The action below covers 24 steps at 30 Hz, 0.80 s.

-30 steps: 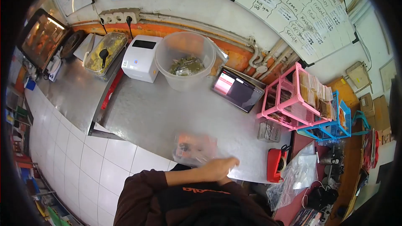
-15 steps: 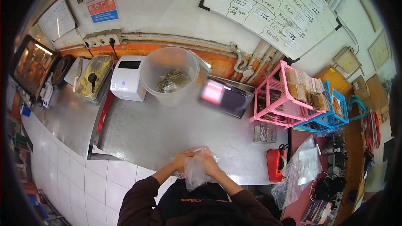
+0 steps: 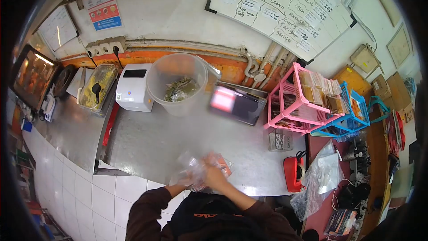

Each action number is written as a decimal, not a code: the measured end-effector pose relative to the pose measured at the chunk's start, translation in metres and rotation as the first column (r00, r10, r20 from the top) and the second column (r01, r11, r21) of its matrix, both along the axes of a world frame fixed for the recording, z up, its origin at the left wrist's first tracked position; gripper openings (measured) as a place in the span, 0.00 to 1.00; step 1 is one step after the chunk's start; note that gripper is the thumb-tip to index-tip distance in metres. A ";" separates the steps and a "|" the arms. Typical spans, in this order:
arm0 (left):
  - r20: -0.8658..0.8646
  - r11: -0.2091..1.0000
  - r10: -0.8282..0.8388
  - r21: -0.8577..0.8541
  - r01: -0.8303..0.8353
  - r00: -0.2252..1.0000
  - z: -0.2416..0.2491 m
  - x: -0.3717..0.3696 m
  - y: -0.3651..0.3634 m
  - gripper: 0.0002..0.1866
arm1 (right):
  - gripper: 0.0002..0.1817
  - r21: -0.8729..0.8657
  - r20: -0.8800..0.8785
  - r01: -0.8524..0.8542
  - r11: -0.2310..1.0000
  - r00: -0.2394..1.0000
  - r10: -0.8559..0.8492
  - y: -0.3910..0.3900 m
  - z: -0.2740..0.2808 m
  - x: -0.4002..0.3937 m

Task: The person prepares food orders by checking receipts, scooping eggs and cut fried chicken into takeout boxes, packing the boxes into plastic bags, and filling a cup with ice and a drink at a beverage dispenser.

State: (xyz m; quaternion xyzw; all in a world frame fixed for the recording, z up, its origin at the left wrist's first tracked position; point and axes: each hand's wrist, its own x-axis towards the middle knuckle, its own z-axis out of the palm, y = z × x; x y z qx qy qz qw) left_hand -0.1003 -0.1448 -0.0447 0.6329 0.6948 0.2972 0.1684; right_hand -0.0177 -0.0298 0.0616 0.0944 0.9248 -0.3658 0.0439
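Observation:
My right hand (image 3: 215, 176) is closed at the table's front edge, against a clear plastic bag (image 3: 191, 166) and a clear packet with orange-red print (image 3: 221, 164). My left hand (image 3: 183, 178) is to its left, mostly covered by the crinkled clear plastic; its fingers are blurred and hidden. The printed packet lies under and beyond my right fingers, over the metal table (image 3: 151, 143). What exactly each hand pinches is too smeared to tell.
A clear bucket (image 3: 156, 80) with green packets stands behind, between a white printer (image 3: 132, 89) and a tablet (image 3: 238, 103). Rightward are a pink rack (image 3: 290, 102), a cotton-bud box (image 3: 281, 140), a red tape dispenser (image 3: 292, 174) and plastic bags (image 3: 318, 183).
The clear plastic has moved up and left from between my hands. My left hand has shifted left and down, and more of the orange-red packet shows beside my right hand.

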 end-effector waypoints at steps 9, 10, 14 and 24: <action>-0.061 0.975 0.214 -0.051 -0.217 0.975 0.043 0.006 0.030 0.15 | 0.15 -0.210 0.115 0.067 0.975 0.992 -0.043 0.090 -0.031 -0.022; -0.124 0.957 0.273 -0.060 -0.282 0.954 0.053 0.007 0.032 0.14 | 0.13 -0.161 -0.018 0.147 0.976 0.988 -0.152 0.088 -0.065 -0.015; -0.343 0.809 0.519 -0.100 -0.579 0.783 0.036 0.008 0.040 0.09 | 0.12 -0.182 -0.363 0.502 0.846 0.765 -0.532 0.026 -0.183 0.047; -0.526 0.968 0.033 0.227 0.103 0.850 0.014 -0.005 0.017 0.04 | 0.09 0.036 -0.533 -0.180 0.983 0.828 0.171 0.061 -0.064 -0.070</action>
